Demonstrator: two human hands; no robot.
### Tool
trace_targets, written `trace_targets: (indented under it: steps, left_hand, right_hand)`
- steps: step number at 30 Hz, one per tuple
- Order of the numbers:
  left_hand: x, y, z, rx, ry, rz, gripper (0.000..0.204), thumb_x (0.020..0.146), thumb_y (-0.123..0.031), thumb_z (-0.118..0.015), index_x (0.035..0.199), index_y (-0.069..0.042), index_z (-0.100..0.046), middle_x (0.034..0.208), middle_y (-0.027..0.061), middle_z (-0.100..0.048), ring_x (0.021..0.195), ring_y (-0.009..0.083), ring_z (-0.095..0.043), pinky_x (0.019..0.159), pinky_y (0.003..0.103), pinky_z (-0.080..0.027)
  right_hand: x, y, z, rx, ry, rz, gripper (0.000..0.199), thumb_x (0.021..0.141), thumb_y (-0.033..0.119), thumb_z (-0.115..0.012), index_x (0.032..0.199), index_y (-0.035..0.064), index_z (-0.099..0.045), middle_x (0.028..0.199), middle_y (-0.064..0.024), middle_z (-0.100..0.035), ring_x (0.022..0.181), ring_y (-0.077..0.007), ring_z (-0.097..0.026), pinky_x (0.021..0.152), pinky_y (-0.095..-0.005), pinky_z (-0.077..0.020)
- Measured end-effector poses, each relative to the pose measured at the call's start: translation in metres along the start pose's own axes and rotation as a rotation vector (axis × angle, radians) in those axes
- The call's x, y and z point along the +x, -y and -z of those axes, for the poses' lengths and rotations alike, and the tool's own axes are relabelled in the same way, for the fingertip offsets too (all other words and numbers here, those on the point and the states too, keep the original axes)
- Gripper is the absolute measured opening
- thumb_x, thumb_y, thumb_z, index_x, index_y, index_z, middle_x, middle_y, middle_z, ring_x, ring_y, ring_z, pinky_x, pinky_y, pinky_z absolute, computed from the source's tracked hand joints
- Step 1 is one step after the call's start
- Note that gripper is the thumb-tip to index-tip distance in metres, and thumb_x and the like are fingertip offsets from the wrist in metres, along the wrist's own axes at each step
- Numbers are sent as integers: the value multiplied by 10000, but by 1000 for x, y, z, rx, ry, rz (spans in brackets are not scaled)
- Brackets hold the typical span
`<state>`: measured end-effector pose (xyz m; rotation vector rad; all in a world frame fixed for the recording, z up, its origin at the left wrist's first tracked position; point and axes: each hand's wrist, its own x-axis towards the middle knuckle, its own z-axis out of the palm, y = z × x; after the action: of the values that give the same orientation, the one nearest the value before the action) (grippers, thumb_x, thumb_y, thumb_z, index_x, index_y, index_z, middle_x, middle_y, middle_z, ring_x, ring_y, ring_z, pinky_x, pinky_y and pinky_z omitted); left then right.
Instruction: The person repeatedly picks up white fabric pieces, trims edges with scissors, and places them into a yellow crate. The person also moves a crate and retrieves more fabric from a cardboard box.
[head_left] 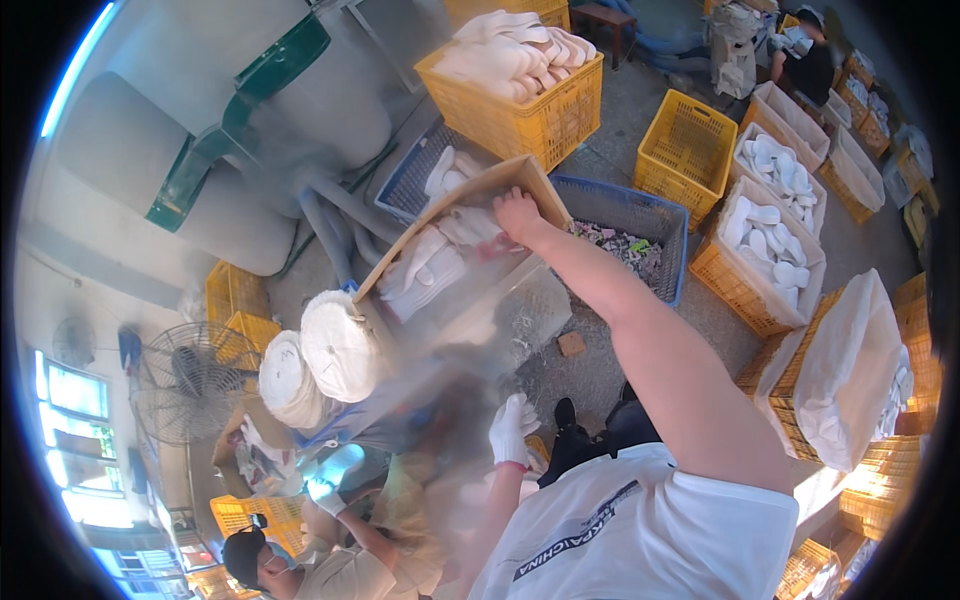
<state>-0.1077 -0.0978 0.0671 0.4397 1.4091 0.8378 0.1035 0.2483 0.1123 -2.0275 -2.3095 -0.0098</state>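
Observation:
My bare right hand (518,212) reaches far forward and grips the far rim of a tilted brown cardboard box (470,195). The box holds several flat white pieces (430,265). My left hand (512,428) wears a white glove and is raised lower down, fingers apart, next to a blurred grey patch below the box. Nothing shows in its grasp. My white T-shirt (640,530) fills the lower edge.
A yellow crate (545,120) piled with white pieces stands behind the box, and a blue crate (640,215) of mixed scraps lies to its right. Lined yellow crates (745,290) crowd the right. White rolls (335,345), a floor fan (190,380) and a co-worker's gloved hand (335,475) are on the left.

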Motion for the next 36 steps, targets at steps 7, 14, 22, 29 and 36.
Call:
trace_targets:
  steps: [7,14,22,29,36]
  left_hand:
    - [39,71,24,107,79,12,369,916,-342,-617,1086,-15,-638,885,71,-639,746,177,-627,683,329,-548]
    - [196,160,-10,649,593,646,494,857,-615,-544,1007,-167,-688,1159,186,-653,1044,282,-622,885,486,-451]
    - [170,195,-356,2418,1237,-1089,363,842,-432,-560,914,-94,-670,924,188,-682,886,334,-648,772,408,-508]
    - [-156,431,-595,2481,1965,-1396,339,803,-340,-626,1043,-101,-648,922,123,-650,867,279,-624,727,376,-505]
    - [-371,713,-609,2150,2611,-685,208,885,-219,-573,1010,-57,-609,829,37,-600,723,180,-577,609,359,-479]
  right_hand:
    - [-186,-39,12,621,-388,62,208,858,63,-553,1057,8,-536,1003,-196,-562,965,-369,-552,784,-485,-469]
    - [-598,-129,-102,660,290,-1048,237,809,143,-580,1010,29,-634,943,-193,-668,914,-380,-647,796,-462,-524]
    - [-978,-42,-184,736,-598,-2656,218,792,91,-531,927,3,-678,822,-193,-689,722,-317,-691,649,-407,-564]
    - [-1011,88,-249,1416,-1905,-2912,151,810,49,-535,778,-19,-666,669,-134,-669,584,-247,-676,503,-367,-555]
    - [-1052,90,-227,721,-2351,-2547,212,830,140,-603,985,11,-666,841,-91,-692,694,-164,-680,585,-300,-551]
